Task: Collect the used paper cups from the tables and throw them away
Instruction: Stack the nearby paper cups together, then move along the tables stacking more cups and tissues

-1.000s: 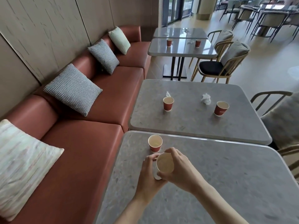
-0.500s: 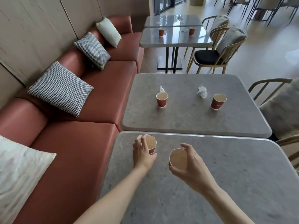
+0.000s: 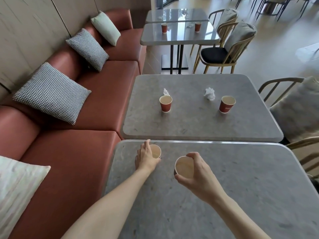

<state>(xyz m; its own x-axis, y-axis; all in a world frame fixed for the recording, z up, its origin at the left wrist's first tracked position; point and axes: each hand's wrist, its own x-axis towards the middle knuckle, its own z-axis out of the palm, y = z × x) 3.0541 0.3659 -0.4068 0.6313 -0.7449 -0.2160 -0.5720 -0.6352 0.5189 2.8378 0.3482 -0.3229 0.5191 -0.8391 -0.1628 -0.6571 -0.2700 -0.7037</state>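
Note:
On the nearest grey table [image 3: 224, 195] my right hand [image 3: 196, 175] grips a red paper cup [image 3: 184, 167] just above the surface, its pale inside facing me. My left hand [image 3: 146, 156] wraps around a second red cup [image 3: 156, 150] that stands near the table's far left edge. The middle table [image 3: 198, 126] carries two more red cups, one left [image 3: 165, 104] and one right [image 3: 227, 104], each beside a crumpled tissue [image 3: 209, 94]. The far table [image 3: 179, 36] has another two cups, left [image 3: 164, 28] and right [image 3: 198, 26].
A red bench sofa [image 3: 89, 104] with several cushions runs along the left wall. Wooden chairs [image 3: 224, 49] stand on the right of the tables, one with a cushion at the middle table [image 3: 296, 104]. Open floor lies beyond at the far right.
My left hand left the cup held by my right hand, reached forward and closed around the second cup. My right hand moved right with its cup. The view tilted downward.

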